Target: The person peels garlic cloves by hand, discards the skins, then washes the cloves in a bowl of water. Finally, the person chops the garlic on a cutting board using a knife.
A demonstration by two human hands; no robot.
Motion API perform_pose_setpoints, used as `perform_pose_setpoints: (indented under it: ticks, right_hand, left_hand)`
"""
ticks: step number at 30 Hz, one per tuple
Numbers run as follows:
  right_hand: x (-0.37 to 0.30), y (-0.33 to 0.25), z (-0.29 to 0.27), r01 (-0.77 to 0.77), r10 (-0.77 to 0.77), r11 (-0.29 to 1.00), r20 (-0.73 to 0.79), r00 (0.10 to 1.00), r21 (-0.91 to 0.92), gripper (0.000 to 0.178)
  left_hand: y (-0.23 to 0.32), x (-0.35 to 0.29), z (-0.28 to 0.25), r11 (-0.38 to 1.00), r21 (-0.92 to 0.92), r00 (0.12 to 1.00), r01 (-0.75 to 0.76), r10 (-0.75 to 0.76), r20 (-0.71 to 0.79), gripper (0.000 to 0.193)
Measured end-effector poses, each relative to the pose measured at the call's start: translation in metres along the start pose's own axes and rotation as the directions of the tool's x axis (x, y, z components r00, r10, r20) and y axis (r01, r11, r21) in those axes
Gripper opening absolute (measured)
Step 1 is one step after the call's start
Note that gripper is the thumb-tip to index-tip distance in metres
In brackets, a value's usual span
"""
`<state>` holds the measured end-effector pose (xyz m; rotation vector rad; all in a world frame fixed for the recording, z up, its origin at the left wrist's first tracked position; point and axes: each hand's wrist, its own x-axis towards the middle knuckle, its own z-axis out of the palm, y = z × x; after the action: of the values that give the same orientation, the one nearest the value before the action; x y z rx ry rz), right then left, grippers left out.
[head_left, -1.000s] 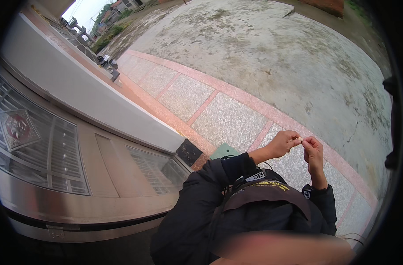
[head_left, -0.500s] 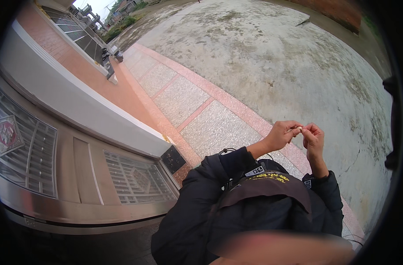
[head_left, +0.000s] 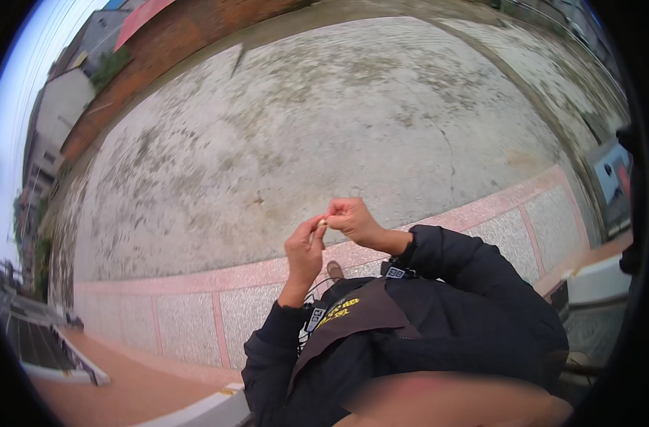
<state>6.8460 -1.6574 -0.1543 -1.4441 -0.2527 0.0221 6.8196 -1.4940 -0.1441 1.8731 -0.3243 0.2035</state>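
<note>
A small pale, roundish piece (head_left: 322,223) sits between the fingertips of my two hands, held up in front of my body; it is too small to tell its kind. My left hand (head_left: 304,252) pinches it from below between thumb and forefinger. From the right, my right hand (head_left: 354,222) has its fingers curled in, with thumb and fingertips pressed against the same piece. The fingertips of both hands nearly touch. Dark padded sleeves cover both arms, each with a small patterned tag near the wrist.
Under me runs a walkway of speckled panels (head_left: 253,313) with pink borders. Beyond it spreads a stained concrete yard (head_left: 281,142), with a brick wall (head_left: 196,32) at its far edge. A shoe (head_left: 334,270) shows below my hands. A blue-grey box-like thing (head_left: 613,174) stands at the far right.
My body and view have turned to the right, so the metal door has left the picture. Both hands stay together at the small pale piece.
</note>
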Motion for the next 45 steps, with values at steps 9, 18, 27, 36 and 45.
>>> perform_pose_setpoints:
  ticks: [9,18,27,36,45]
  right_hand:
    - [0.112,-0.005,-0.036,0.056,-0.019,0.99,-0.27,0.963,0.133,0.011]
    - [0.162,0.016,-0.079,0.075,0.026,0.98,-0.498,0.867,0.182,0.01]
    - [0.233,0.027,-0.143,0.07,0.037,0.974,-0.451,0.892,0.217,0.012]
    - [0.308,0.034,-0.226,0.005,0.067,0.976,-0.324,0.944,0.218,0.013]
    - [0.362,0.054,-0.293,-0.168,0.324,0.803,-0.182,0.929,0.572,0.02]
  left_hand:
    - [-0.033,0.17,0.011,0.956,-0.29,0.93,0.043,0.068,0.362,0.024]
    - [-0.077,0.252,0.059,0.824,-0.481,0.796,0.298,0.064,0.602,0.029]
    - [-0.094,0.329,0.113,0.757,-0.515,0.824,0.403,-0.055,0.563,0.019]
    - [-0.104,0.406,0.159,0.712,-0.593,0.9,0.377,-0.132,0.415,0.019]
    - [-0.124,0.477,0.201,0.635,-0.65,0.902,0.418,-0.206,0.379,0.015]
